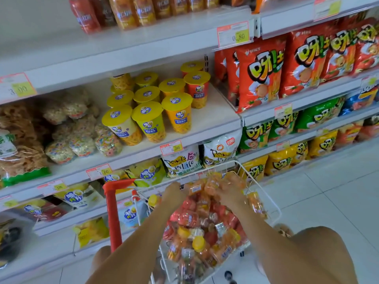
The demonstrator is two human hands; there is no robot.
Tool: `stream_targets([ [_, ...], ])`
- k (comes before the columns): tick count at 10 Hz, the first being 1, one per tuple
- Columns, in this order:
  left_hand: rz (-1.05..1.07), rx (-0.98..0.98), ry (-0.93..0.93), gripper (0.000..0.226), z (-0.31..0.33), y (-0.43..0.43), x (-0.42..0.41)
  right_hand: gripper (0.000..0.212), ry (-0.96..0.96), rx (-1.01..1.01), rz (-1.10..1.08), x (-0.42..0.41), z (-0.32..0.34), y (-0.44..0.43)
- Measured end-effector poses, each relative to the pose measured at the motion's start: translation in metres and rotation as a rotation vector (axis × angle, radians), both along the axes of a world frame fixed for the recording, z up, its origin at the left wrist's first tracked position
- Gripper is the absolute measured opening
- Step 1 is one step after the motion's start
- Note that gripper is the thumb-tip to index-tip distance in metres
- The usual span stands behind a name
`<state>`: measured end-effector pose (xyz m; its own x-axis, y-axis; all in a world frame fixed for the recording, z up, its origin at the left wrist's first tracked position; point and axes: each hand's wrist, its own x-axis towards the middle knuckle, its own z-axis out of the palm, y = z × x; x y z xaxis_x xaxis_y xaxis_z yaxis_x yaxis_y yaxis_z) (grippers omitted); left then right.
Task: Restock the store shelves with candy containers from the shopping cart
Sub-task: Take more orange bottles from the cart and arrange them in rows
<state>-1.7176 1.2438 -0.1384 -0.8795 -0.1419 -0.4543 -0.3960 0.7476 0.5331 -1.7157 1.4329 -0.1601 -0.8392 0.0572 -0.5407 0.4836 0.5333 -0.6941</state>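
A white wire shopping cart (273, 203) with a red handle (111, 214) stands below me, piled with orange and red candy containers (196, 220). My left hand (174, 194) reaches into the far side of the pile and closes on an orange container (195, 188). My right hand (230, 192) sits beside it, fingers wrapped over another orange container (233, 178). Matching candy containers (131, 11) stand in a row on the top shelf, upper centre. Motion blur hides the exact fingertip contact.
White shelves (217, 117) run along the left and back. Yellow-lidded snack cups (147, 117) fill the middle shelf, bagged snacks (67, 128) to their left. Red chip bags (264, 72) hang right. White tiled floor (338, 191) lies right of the cart.
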Motion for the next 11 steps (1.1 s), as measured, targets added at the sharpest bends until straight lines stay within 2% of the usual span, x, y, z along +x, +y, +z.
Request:
stream_targets([
  [1, 0.040, 0.021, -0.051, 0.036, -0.019, 0.006, -0.017, 0.059, 0.017, -0.067, -0.114, -0.011, -0.028, -0.012],
  [2, 0.062, -0.023, -0.076, 0.047, -0.032, 0.013, -0.029, 0.062, 0.061, -0.029, -0.188, -0.016, -0.037, -0.019],
  [3, 0.048, -0.063, -0.097, 0.050, -0.040, 0.015, -0.036, 0.045, -0.011, -0.169, -0.330, -0.024, -0.038, -0.021],
  [4, 0.019, -0.076, -0.137, 0.046, -0.045, 0.015, -0.040, 0.065, -0.086, -0.303, -0.449, -0.032, -0.044, -0.026],
  [5, -0.016, -0.075, -0.152, 0.041, -0.046, 0.015, -0.041, 0.062, -0.213, -0.456, -0.585, -0.031, -0.043, -0.031],
  [6, -0.029, -0.050, -0.146, 0.039, -0.049, 0.012, -0.035, 0.040, -0.337, -0.598, -0.619, -0.024, -0.035, -0.030],
  [7, 0.041, 0.067, -0.124, 0.035, -0.038, 0.007, -0.029, 0.041, -0.395, -0.755, -0.632, -0.017, -0.027, -0.026],
  [8, 0.124, 0.267, -0.099, 0.030, -0.014, 0.001, -0.020, 0.042, -0.426, -0.916, -0.653, -0.005, -0.006, -0.024],
  [9, 0.176, 0.506, -0.096, 0.024, 0.021, -0.008, -0.003, 0.036, -0.362, -1.012, -0.584, 0.002, 0.025, -0.020],
  [10, 0.196, 0.884, -0.082, 0.020, 0.073, -0.011, 0.014, 0.019, -0.206, -0.933, -0.463, 0.001, 0.066, -0.018],
  [11, 0.036, 0.995, -0.016, 0.019, 0.129, -0.012, 0.020, 0.009, 0.024, -0.819, -0.308, -0.002, 0.119, -0.014],
])
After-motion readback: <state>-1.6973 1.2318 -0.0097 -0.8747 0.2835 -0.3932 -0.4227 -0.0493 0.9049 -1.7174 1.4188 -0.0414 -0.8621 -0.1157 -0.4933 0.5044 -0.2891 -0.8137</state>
